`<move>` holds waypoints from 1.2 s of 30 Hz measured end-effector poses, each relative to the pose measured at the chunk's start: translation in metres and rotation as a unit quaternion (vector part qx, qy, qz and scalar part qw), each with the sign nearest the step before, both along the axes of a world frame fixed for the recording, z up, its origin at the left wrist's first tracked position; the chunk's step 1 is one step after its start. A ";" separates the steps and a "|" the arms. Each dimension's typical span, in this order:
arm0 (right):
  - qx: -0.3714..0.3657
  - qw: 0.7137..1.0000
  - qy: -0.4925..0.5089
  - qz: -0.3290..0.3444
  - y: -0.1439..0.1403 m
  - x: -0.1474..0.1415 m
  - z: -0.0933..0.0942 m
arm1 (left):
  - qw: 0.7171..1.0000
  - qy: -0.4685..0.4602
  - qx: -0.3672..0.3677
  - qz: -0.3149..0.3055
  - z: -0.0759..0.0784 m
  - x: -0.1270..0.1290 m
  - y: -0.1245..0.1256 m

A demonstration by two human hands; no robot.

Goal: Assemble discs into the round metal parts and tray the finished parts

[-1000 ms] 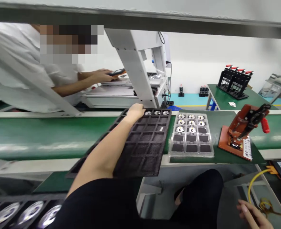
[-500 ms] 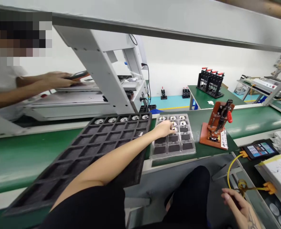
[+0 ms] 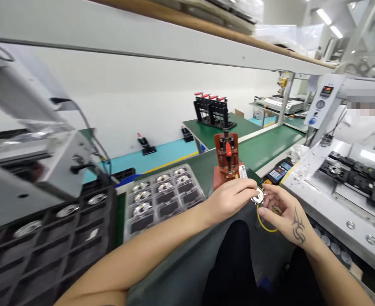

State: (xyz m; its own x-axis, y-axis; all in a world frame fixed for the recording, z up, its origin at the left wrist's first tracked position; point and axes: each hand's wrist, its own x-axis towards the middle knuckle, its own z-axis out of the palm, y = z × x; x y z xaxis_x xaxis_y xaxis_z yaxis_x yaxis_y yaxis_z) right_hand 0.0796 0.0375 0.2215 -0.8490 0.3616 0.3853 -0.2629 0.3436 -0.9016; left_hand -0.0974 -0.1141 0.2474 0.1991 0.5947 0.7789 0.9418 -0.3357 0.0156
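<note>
The camera sits on the person's head and looks, from quite near, forward and down at the left hand (image 3: 228,199) and the right hand (image 3: 285,210) (both forearms (image 3: 162,242) enter low). Farther away, it faces a white wall (image 3: 126,97).

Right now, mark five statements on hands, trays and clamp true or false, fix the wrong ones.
1. The left hand holds a round metallic part. True.
2. The right hand hangs far from that part. False: it is right beside it, fingers curled.
3. The toggle clamp fixture has a red handle. True.
4. In the picture, the clear plastic tray lies right of the fixture. False: left.
5. The black compartment tray has round parts along its far row. True.
</note>
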 end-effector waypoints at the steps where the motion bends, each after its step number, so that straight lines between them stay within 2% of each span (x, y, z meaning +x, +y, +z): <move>1: 0.009 1.000 -0.001 -0.006 0.004 0.002 0.004 | 1.000 0.007 0.007 -0.009 0.001 0.005 0.010; 6: 0.020 0.997 -0.035 -0.065 0.024 0.031 0.012 | 0.997 -0.005 -0.013 -0.070 0.002 0.027 0.051; 10: 0.012 0.987 -0.067 -0.143 0.053 0.066 0.014 | 0.988 -0.045 -0.070 -0.128 -0.001 0.040 0.097; 13: 0.061 0.956 -0.068 -0.280 0.084 0.098 0.020 | 0.975 -0.122 -0.145 -0.117 0.006 0.042 0.154; 16: 0.128 0.909 -0.071 -0.390 0.108 0.128 0.031 | 0.956 -0.140 -0.237 -0.102 0.025 0.041 0.229; 19: 0.155 0.889 -0.077 -0.423 0.115 0.151 0.042 | 0.919 -0.130 -0.358 -0.099 0.042 0.042 0.299; 22: 0.156 0.881 -0.089 -0.437 0.114 0.174 0.047 | 0.889 -0.106 -0.428 -0.123 0.051 0.042 0.345; 25: 0.142 0.876 -0.103 -0.450 0.118 0.195 0.047 | 0.868 -0.088 -0.468 -0.140 0.050 0.039 0.366; 28: 0.137 0.869 -0.105 -0.464 0.126 0.205 0.049 | 0.863 -0.080 -0.479 -0.141 0.048 0.033 0.373; 31: 0.142 0.866 -0.095 -0.470 0.136 0.198 0.055 | 0.864 -0.081 -0.478 -0.136 0.048 0.030 0.376; 36: 0.156 0.874 -0.094 -0.451 0.166 0.165 0.056 | 0.871 -0.114 -0.457 -0.142 0.048 0.035 0.376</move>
